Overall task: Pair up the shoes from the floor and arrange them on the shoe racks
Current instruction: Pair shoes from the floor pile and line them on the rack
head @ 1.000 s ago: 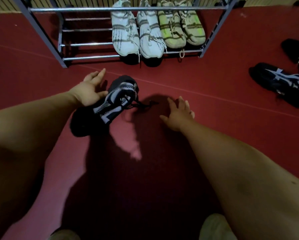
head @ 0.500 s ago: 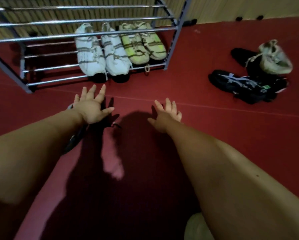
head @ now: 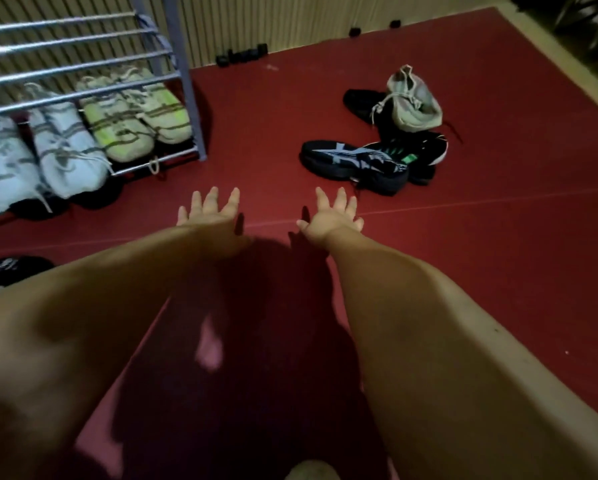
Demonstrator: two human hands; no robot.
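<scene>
Your left hand (head: 209, 211), right hand (head: 332, 216): fingers spread straight, holding nothing. Floor (head: 498, 237) ahead-right: black-blue sneaker (head: 356, 164), beige shoe (head: 415, 98) atop black shoe (head: 359, 102). Left: shoe rack (head: 186, 81) carrying white pair (head: 65, 147), green pair (head: 134, 123). Green tag (head: 408, 158) too blurred to read.

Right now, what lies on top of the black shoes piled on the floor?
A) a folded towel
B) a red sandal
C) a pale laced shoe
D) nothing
C: a pale shoe with loose laces rests on the black shoes in the floor pile.
</scene>
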